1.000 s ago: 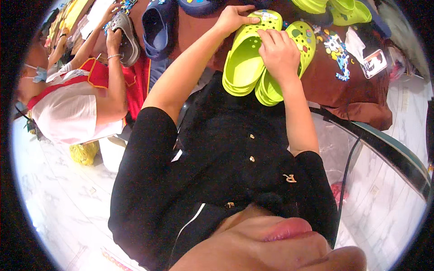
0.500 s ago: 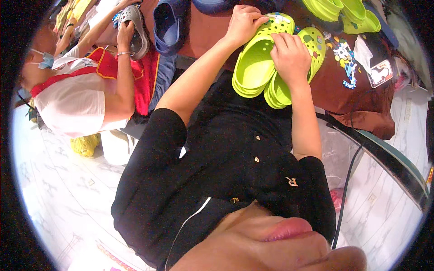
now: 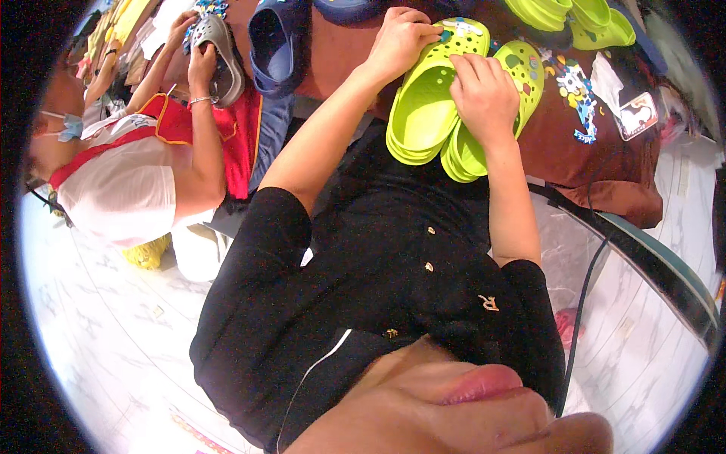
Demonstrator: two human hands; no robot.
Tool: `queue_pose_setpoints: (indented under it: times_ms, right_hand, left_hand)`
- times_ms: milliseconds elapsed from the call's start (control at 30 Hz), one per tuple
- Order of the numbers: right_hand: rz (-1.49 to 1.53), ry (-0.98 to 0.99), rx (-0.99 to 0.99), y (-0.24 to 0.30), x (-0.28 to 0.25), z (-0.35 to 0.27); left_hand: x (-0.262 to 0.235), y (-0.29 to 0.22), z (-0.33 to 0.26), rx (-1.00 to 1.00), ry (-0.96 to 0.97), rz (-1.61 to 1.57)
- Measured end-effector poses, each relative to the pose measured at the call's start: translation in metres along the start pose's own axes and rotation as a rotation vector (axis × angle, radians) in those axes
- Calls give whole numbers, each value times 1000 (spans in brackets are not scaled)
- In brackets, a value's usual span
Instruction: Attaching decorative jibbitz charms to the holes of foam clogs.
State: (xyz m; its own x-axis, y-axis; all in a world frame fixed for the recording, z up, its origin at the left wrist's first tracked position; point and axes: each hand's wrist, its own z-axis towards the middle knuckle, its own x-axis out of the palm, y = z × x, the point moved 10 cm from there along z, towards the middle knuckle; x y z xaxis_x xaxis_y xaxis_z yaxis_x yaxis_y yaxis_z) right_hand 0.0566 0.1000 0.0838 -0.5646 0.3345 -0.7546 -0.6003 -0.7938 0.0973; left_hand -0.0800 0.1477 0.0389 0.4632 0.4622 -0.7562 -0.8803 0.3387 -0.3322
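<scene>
A pair of lime-green clogs lies on a brown cloth (image 3: 582, 163) in front of me. My left hand (image 3: 401, 36) grips the toe of the left clog (image 3: 420, 113). My right hand (image 3: 482, 94) lies over the inner side of the right clog (image 3: 523, 69), and its fingertips pinch the perforated upper of the left clog. Small coloured charms sit in the holes near both toes. What the right fingertips hold, if anything, is hidden.
More lime-green clogs (image 3: 578, 15) lie at the top right and a dark blue clog (image 3: 271, 41) at the top left. Colourful charms (image 3: 578, 94) and a small card (image 3: 639, 115) lie on the cloth. A person in white and red at the left holds a grey clog (image 3: 219, 49).
Both my hands stay on the green clogs, with the right fingers shifting slightly on the upper. The person at the left keeps handling the grey clog.
</scene>
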Motion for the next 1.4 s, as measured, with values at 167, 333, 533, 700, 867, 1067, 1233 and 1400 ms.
queue_pose_setpoints:
  times_ms: [167, 333, 533, 700, 867, 1067, 1233, 1400]
  right_hand:
    - [-31, -16, 5, -5, 1, -3]
    - [-22, -17, 6, -5, 5, -2]
    - [-16, -11, 20, -6, 4, -3]
    - [-21, 8, 52, -8, 2, -1]
    - [-3, 11, 46, -9, 4, -1]
    - [571, 226, 142, -28, 11, 18]
    - [402, 291, -9, -40, 41, 41]
    - [286, 396, -122, -35, 64, 40]
  left_hand:
    - [-23, -43, 17, 161, 37, 76]
    - [-7, -74, 13, 440, 243, 616]
    - [30, -65, 11, 445, 585, 630]
    - [20, -75, 13, 564, 549, 589]
    - [14, -79, 14, 578, 497, 587]
    - [17, -57, 8, 442, 434, 628]
    - [15, -37, 6, 258, 373, 455]
    - [15, -11, -8, 125, 274, 228]
